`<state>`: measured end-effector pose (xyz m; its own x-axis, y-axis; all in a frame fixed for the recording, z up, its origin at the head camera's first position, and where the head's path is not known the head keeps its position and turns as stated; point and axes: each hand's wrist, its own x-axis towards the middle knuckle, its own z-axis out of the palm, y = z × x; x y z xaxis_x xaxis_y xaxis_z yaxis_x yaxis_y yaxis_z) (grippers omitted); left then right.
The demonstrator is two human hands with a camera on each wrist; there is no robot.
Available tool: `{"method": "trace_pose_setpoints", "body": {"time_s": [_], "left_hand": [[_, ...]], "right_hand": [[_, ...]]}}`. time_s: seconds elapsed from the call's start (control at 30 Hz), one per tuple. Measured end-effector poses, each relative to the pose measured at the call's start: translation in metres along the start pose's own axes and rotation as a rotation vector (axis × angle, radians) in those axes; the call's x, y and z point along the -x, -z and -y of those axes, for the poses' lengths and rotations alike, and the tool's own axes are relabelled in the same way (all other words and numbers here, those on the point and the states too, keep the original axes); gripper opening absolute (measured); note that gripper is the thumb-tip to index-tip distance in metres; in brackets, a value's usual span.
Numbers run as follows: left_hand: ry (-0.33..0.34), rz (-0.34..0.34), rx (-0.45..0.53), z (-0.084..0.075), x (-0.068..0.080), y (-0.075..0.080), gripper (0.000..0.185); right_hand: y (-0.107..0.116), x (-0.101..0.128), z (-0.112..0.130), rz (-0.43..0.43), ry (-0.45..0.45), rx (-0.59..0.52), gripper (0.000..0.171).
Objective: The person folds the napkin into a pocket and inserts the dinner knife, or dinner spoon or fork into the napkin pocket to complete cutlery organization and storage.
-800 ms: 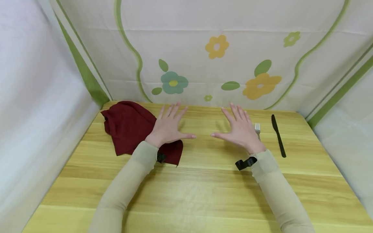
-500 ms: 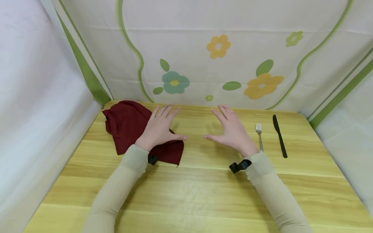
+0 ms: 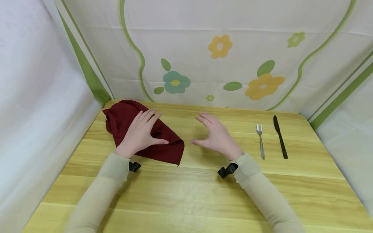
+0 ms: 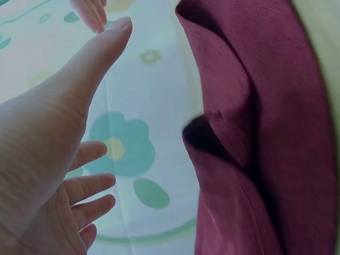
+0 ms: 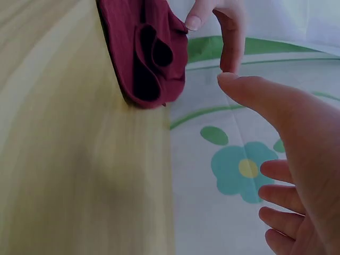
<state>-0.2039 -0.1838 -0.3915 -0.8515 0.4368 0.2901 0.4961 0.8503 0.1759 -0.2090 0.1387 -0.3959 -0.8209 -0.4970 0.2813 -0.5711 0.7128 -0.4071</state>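
A dark red cloth (image 3: pixel 166 152) lies crumpled at the left of the wooden table, with loose folds (image 4: pixel 228 106) showing in the left wrist view. Over it, in the head view, hovers my left hand (image 3: pixel 140 132), fingers spread and thumb held apart, holding nothing. My right hand (image 3: pixel 217 136) is to the right of the cloth, its fingers gently bent and its thumb apart, with nothing in it. The right wrist view shows the cloth's rolled edge (image 5: pixel 154 58) beyond the right thumb, with the left fingers near it.
To the right of my right hand lie a silver fork (image 3: pixel 260 139) and a black knife (image 3: pixel 280 137), side by side on the wooden table (image 3: pixel 186 200). Behind the table hangs a white curtain (image 3: pixel 186 42) printed with flowers; pale fabric also flanks both sides.
Both hands have moved left and slightly nearer, the left one now over the cloth and the right one away from the fork, which shows fully. The cloth, fork and knife keep their places.
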Motion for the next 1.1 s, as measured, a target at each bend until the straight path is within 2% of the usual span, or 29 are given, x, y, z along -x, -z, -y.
{"method": "trace_pose_setpoints", "body": {"time_s": [0.33,0.53,0.73,0.93,1.1], "left_hand": [[0.023,-0.003,0.019,0.027,0.033,0.001,0.109],[0.097,0.048,0.025,0.043,0.051,0.000,0.098],[0.159,0.106,0.065,0.050,0.061,0.002,0.068],[0.175,0.128,0.090,0.051,0.066,0.004,0.041],[0.174,0.133,0.111,0.052,0.067,0.003,0.029]], "right_hand": [[-0.032,-0.007,0.019,0.085,0.006,-0.031,0.098],[-0.045,-0.011,0.025,0.138,0.013,-0.035,0.089],[-0.055,-0.014,0.026,0.152,0.035,-0.030,0.067],[-0.062,-0.016,0.027,0.145,0.089,-0.011,0.034],[-0.063,-0.018,0.029,0.126,0.094,0.005,0.023]]}}
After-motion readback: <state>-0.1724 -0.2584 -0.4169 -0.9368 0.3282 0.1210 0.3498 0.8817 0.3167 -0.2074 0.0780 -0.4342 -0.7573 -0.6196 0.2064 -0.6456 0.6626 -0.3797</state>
